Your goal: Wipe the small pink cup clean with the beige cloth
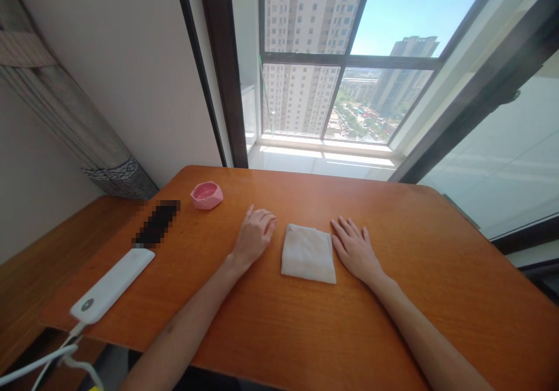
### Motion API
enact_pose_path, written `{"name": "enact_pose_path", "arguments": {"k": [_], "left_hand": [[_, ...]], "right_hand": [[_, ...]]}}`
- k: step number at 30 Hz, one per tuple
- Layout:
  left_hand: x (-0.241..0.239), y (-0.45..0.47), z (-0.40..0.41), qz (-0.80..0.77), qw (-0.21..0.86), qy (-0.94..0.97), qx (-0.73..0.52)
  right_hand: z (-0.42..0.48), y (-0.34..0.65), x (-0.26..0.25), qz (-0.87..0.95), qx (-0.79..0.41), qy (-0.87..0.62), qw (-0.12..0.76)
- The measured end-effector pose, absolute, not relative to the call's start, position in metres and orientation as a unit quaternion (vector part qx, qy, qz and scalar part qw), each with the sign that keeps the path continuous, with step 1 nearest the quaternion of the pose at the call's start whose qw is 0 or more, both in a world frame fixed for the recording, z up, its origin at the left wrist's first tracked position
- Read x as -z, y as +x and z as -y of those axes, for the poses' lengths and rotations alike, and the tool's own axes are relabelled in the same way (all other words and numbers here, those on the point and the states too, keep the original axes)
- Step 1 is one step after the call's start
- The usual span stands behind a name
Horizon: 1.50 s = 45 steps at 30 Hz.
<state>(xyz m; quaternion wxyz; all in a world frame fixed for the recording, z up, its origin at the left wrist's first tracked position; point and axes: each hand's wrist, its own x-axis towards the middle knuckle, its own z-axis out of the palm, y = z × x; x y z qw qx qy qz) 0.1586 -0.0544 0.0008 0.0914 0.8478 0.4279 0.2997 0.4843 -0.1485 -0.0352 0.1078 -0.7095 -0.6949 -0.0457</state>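
Note:
A white cloth (308, 253), folded into a rough square, lies flat on the wooden table (262, 333) between my hands. Just left of it rests my left hand (257, 233), its fingers loosely bent, holding nothing that I can see. A narrow strip of tabletop separates that hand from the cloth. On the other side my right hand (354, 248) lies palm down with fingers spread, right beside the cloth's right edge. Whether its fingertips touch the cloth is hard to make out.
A pink faceted bowl (207, 195) stands at the back left. Left of it lies a dark pixelated object (156, 224). Nearer, a white power strip (112, 286) trails a white cable (48, 359) over the table's edge. A window (345, 59) rises behind the table.

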Motion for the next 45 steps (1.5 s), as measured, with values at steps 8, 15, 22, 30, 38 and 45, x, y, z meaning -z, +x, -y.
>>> {"name": "enact_pose_path", "arguments": {"k": [8, 15, 22, 30, 38, 45], "left_hand": [[0.007, 0.194, 0.079, -0.391, 0.304, 0.808, -0.32], [-0.042, 0.146, 0.067, -0.479, 0.258, 0.652, -0.528], [-0.064, 0.07, 0.079, -0.51, -0.12, 0.717, -0.46], [0.02, 0.038, 0.067, -0.66, 0.068, 0.743, -0.088], [0.01, 0.059, 0.06, -0.626, -0.013, 0.766, -0.147], [0.007, 0.11, 0.039, -0.444, 0.032, 0.875, -0.189]], "right_hand": [[0.148, 0.485, 0.037, 0.695, 0.048, -0.707, 0.118], [0.149, 0.484, 0.037, 0.697, 0.044, -0.707, 0.114], [0.149, 0.484, 0.035, 0.696, 0.046, -0.708, 0.111], [0.148, 0.484, 0.035, 0.696, 0.048, -0.71, 0.099], [0.148, 0.483, 0.033, 0.694, 0.043, -0.711, 0.108], [0.149, 0.483, 0.033, 0.694, 0.039, -0.711, 0.107]]}}
